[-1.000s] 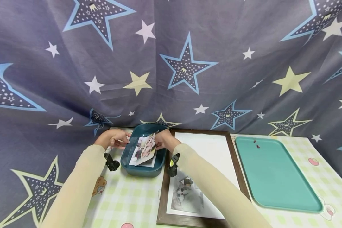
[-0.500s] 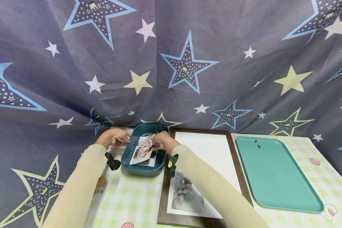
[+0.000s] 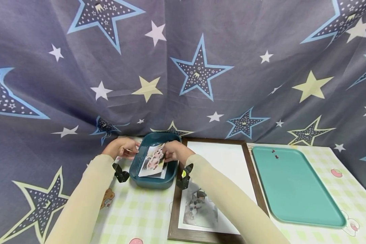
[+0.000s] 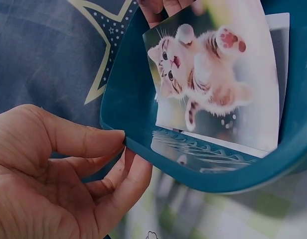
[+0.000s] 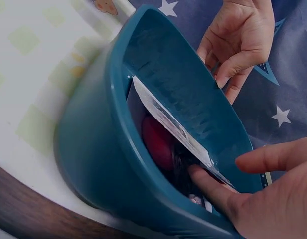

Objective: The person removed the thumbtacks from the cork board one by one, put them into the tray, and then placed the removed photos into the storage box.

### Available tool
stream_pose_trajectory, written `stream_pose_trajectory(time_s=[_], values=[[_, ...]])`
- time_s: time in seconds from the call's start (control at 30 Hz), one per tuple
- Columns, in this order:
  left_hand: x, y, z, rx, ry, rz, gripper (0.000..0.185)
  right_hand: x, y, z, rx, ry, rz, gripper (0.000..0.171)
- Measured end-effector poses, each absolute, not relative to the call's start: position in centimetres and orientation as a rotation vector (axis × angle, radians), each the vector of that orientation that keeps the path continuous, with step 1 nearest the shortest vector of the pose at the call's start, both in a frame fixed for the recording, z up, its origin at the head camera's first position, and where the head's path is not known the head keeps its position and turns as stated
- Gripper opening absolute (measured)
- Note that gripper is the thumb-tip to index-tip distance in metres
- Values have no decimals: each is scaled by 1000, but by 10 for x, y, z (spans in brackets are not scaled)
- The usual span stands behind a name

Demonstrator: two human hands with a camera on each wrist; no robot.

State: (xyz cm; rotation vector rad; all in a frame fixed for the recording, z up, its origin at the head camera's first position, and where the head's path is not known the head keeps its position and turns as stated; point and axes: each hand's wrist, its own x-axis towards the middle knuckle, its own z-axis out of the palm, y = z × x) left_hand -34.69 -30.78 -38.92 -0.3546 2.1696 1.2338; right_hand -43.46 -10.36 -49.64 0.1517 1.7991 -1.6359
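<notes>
A teal plastic basin (image 3: 152,184) stands at the back left of the table. My left hand (image 3: 122,148) pinches its left rim between thumb and fingers, seen closely in the left wrist view. My right hand (image 3: 175,151) reaches over the basin's right side and pinches the edge of a kitten photo (image 4: 208,74), which tilts up inside the basin. In the right wrist view, the forefinger (image 5: 211,186) lies against one side of that photo and the thumb is on the other side. Behind it are another print (image 4: 279,45) and a dark red rounded thing (image 5: 157,143), partly hidden.
Right beside the basin lies a brown picture frame (image 3: 256,178) with a white sheet (image 3: 219,159) and a cat photo (image 3: 198,211) in its lower left. Further right is a flat green tray (image 3: 299,189) with small red bits (image 3: 274,154). A star-patterned curtain (image 3: 247,61) hangs behind.
My right hand has shifted slightly left, and the kitten photo has turned and tilted differently in the basin. The left hand stays on the rim.
</notes>
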Motion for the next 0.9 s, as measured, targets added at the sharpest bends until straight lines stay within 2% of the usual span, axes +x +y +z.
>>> stream_pose_trajectory(time_s=[0.1, 0.27, 0.33, 0.43, 0.53, 0.63, 0.9], values=[[-347, -309, -389, -343, 2181, 1228, 56, -439, -106, -499, 162, 1812, -1638, 23], [-348, -310, -390, -339, 2192, 1214, 55, -462, -120, -530, 199, 1844, -1632, 29], [-348, -310, -391, -347, 2192, 1215, 55, -460, -121, -529, 206, 1832, -1629, 31], [-348, -310, -392, -354, 2186, 1224, 54, -431, -113, -495, 181, 1789, -1625, 35], [-348, -310, -393, -359, 2184, 1232, 54, -386, -101, -442, 195, 1736, -1641, 52], [-347, -310, -393, -366, 2191, 1232, 54, -358, -92, -409, 223, 1692, -1669, 66], [-347, -309, -391, -365, 2199, 1216, 55, -351, -85, -393, 278, 1632, -1693, 75]])
